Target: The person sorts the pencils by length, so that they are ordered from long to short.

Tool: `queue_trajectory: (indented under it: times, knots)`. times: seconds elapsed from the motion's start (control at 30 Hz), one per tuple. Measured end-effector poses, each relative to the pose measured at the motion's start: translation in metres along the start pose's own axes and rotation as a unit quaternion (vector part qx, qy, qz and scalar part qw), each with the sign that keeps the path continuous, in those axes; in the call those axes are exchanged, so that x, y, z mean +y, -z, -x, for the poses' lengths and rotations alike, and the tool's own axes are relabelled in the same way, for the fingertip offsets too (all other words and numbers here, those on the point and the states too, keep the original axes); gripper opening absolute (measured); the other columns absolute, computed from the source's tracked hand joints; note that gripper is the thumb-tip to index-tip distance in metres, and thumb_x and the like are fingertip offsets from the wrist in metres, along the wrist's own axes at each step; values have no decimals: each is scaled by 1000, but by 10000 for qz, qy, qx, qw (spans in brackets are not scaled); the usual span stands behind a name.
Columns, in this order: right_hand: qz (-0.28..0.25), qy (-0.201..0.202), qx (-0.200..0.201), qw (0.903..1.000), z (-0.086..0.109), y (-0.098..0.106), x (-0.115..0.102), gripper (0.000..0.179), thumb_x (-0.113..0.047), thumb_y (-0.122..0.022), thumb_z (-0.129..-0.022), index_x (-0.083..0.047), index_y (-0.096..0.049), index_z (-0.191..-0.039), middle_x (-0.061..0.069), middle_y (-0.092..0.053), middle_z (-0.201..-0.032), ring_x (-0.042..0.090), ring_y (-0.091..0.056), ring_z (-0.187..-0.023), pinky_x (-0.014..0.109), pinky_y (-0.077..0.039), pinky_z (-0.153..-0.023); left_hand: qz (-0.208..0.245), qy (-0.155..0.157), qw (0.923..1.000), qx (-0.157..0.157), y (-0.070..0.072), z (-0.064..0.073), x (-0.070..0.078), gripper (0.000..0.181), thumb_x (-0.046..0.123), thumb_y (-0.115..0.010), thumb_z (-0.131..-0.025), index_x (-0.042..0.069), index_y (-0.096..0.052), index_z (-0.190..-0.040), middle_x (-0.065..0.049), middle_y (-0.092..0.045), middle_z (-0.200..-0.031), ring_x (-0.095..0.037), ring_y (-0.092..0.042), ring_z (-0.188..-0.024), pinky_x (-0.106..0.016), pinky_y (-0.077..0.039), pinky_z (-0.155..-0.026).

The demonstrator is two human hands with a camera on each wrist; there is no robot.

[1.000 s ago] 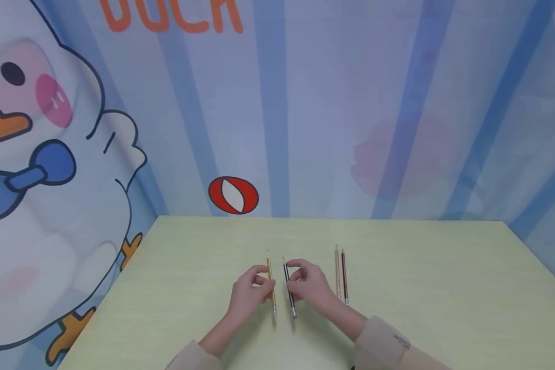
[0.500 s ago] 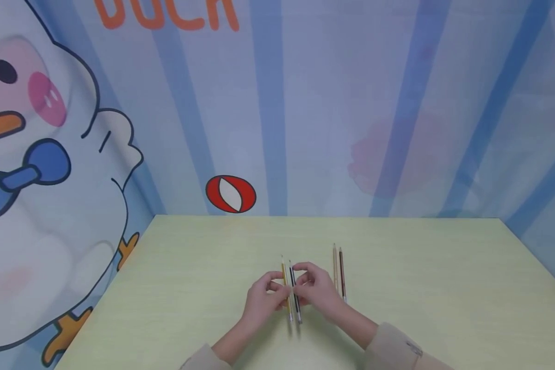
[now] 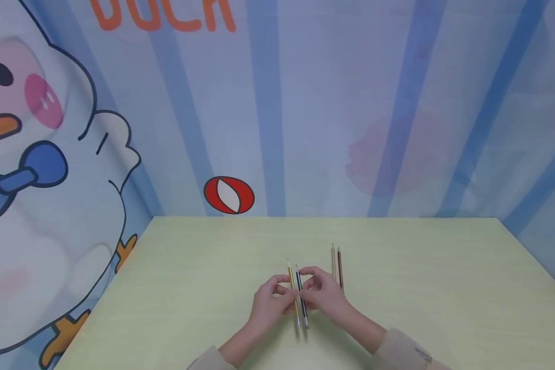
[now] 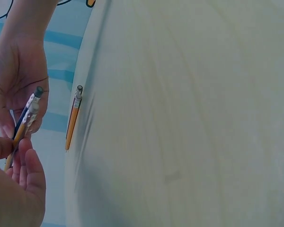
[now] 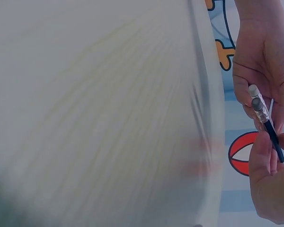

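In the head view my left hand [image 3: 272,304] pinches a yellow pencil [image 3: 296,310] between thumb and fingers. My right hand [image 3: 329,300] holds a dark blue pencil [image 3: 304,313] the same way. Both pencils stand side by side, almost parallel, points away from me and eraser ends toward me. The two thumbs meet between them. Seen from the left wrist, the yellow pencil [image 4: 20,134] overlaps the dark one, whose eraser [image 4: 39,90] sticks out higher. In the right wrist view the dark pencil [image 5: 273,137] lies in front, a white eraser [image 5: 252,89] behind it.
Beyond my right hand, a tan pencil [image 3: 333,261] and a brown-red pencil [image 3: 340,267] lie close together on the pale yellow table [image 3: 421,288]. A cloth backdrop [image 3: 324,103] with a printed duck rises behind the table's far edge.
My left hand has brought the yellow pencil rightward to the dark pencil, closing the gap between them. Both hands sit slightly nearer to me, and the head view has shifted a little.
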State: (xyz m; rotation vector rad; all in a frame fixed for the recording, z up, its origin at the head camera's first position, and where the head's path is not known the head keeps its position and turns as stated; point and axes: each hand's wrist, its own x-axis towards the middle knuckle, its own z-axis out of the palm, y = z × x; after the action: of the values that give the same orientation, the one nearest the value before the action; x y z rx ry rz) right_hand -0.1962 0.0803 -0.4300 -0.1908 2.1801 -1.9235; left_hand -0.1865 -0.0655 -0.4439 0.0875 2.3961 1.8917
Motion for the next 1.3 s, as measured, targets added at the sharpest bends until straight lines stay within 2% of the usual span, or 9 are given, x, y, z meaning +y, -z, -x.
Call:
queue_trajectory:
  times: [0.3,0.47,0.73,0.9,1.1,1.3]
  knots:
    - [290,-14,-35,9996,15,24,11,46,3,-56,-75,3,-44,-119,7,-53,-79,12,-54,-62,32,-52,-57,-32,-106,9997,-204,-18,-7,0,36,14,-61,-80,0,-53,-112,-7,-61,-79,-11,-60,-57,-23,-50,-53]
    - [332,-76,-39,9994,26,42,16,46,2,-56,-76,4,-43,-120,6,-52,-79,12,-53,-63,30,-51,-56,-82,-170,9994,-302,-33,-15,6,34,12,-61,-79,-2,-54,-109,-9,-63,-81,-9,-58,-55,-21,-48,-51]
    - [519,-127,175,9984,41,68,19,49,2,-56,-75,6,-42,-121,6,-54,-79,12,-56,-64,30,-52,-57,-142,-308,9980,-532,-62,-32,14,29,10,-62,-78,-2,-55,-104,-8,-64,-76,-12,-60,-52,-21,-48,-48]
    - [462,-323,377,9977,48,83,20,50,2,-56,-76,5,-40,-123,6,-53,-82,12,-56,-67,31,-52,-59,-544,-316,9966,-538,-76,-44,20,29,11,-64,-78,2,-56,-104,-3,-63,-73,-7,-57,-50,-18,-46,-47]
    - [467,-490,684,9954,51,94,19,51,3,-56,-76,5,-39,-124,6,-53,-83,12,-56,-68,32,-53,-60,-1114,-210,9927,-420,-93,-55,27,29,15,-66,-76,7,-58,-103,2,-63,-70,-6,-57,-50,-18,-44,-48]
    - [429,-498,861,9941,52,102,21,52,4,-56,-75,5,-39,-124,6,-53,-83,13,-57,-66,31,-53,-59,-1589,-243,9863,-369,-109,-59,30,29,16,-68,-75,10,-60,-101,2,-66,-71,-4,-57,-52,-18,-43,-50]
